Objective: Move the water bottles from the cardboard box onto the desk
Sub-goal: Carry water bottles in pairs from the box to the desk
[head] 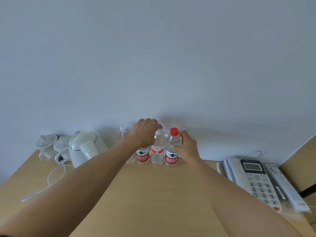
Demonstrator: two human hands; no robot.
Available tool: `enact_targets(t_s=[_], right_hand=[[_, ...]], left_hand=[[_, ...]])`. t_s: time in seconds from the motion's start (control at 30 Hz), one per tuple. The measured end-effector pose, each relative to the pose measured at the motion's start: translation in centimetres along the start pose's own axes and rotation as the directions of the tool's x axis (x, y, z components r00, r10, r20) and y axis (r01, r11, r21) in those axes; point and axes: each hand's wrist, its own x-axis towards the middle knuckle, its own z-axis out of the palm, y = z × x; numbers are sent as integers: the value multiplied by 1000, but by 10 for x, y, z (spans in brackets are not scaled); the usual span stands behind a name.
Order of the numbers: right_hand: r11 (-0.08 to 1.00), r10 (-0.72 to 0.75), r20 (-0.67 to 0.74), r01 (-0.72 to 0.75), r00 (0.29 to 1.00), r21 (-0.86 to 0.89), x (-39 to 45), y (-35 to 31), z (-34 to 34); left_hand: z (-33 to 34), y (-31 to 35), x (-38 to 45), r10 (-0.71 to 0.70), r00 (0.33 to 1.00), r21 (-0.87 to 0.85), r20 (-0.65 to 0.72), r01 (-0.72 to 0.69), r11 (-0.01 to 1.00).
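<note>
4 water bottles (pixel 171 151) (1 red-capped), 2 cups (pixel 46 144), 1 kettle (pixel 85 147), 1 phone (pixel 253 178).

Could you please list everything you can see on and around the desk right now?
Water bottles: four in view, clear, in a row against the wall; the right one has a red cap, the far left one a white cap.
Kettle: one, white, left of the bottles, with a white cord.
Cups with lids: two, white, far left.
Telephone: one, grey-white, on the right.
Remote control: one, white, in a clear sleeve beside the telephone.
Desk: one, light wood.
Wall: pale blue-grey, behind the desk.
Left hand: over the tops of the middle bottles.
Right hand: on the red-capped bottle.
</note>
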Motion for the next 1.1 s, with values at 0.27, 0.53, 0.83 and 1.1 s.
enact_targets(t_s=[0.27, 0.53, 0.83, 1.1], right_hand=[[1000, -10, -25, 9, 1000, -24, 1, 5, -6], [998, -17, -20, 16, 1000, -54, 3, 1, -11], [993, -13, 14, 14, 1000, -119, 2, -10, -13], [971, -19, 47, 29, 999, -239, 1, -26, -30]], left_hand=[[3, 1, 0, -13, 1000, -73, 1, 13, 997], [2, -6, 2, -20, 999, -130, 40, 25, 991], [3, -9, 5, -34, 998, -185, 58, 45, 982], [-9, -11, 9, -127, 992, -226, 17, 127, 966]])
